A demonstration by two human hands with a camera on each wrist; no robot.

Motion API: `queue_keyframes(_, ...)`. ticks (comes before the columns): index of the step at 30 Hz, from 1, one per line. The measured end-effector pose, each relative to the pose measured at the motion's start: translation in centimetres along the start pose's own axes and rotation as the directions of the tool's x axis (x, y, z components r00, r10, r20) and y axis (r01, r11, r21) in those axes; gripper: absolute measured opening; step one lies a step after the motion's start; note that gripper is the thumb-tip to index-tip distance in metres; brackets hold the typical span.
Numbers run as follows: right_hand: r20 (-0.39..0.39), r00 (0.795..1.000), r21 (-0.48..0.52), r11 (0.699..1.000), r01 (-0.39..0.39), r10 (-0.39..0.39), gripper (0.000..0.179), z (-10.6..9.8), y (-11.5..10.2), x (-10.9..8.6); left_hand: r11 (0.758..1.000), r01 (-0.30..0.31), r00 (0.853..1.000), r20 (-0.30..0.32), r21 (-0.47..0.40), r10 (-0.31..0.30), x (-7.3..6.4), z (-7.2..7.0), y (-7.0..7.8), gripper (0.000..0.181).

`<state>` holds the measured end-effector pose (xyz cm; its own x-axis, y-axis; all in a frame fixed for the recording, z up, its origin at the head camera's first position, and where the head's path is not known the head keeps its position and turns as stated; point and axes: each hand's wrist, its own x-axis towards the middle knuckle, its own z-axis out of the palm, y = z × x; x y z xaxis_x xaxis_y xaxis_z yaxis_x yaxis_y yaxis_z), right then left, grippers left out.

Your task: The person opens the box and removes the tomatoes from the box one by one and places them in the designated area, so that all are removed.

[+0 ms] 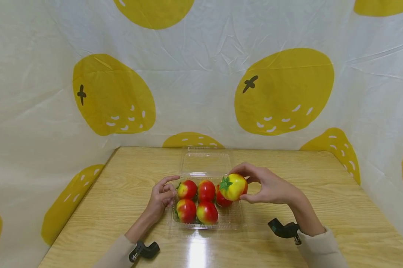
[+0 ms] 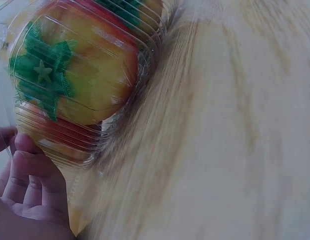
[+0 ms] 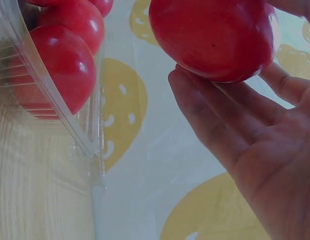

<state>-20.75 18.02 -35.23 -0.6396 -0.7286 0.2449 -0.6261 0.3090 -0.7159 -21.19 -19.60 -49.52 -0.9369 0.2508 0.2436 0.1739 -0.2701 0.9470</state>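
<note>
My right hand [image 1: 266,184] holds a red and yellow tomato [image 1: 236,187] with a green leafy top, fingers and thumb around it. In the right wrist view that tomato [image 3: 214,37] shows its glossy red side. It is held over the right part of a clear plastic clamshell box [image 1: 229,220], in which several similar tomatoes [image 1: 207,213] sit in two rows. My left hand [image 1: 161,199] pinches the left rim of the box; in the left wrist view its curled fingers [image 2: 37,165] meet the plastic edge beside a tomato [image 2: 90,70] seen through the ribbed wall.
The box's lid [image 1: 206,163] is folded back, away from me. Everything stands on a wooden table [image 1: 121,208]. White cloth [image 1: 194,93] printed with yellow fruit surrounds the table at the back and sides. A black wrist mount [image 1: 283,227] sits on each forearm.
</note>
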Motion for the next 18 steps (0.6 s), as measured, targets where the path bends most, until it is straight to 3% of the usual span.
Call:
queue_keyframes(7, -0.028, 1.000, 0.033, 0.999, -0.005, 0.006, 0.061, -0.24, 0.16, -0.19, 0.999, -0.025, 1.000, 0.006, 0.028, 0.025, 0.10, 0.08, -0.03, 0.053)
queue_keyframes(18, -0.039, 0.999, 0.067, 0.997, 0.028, -0.025, 0.065, -0.43, 0.48, -0.39, 1.000, -0.017, 1.000, -0.005, 0.023, 0.017, 0.03, 0.12, -0.09, 0.050)
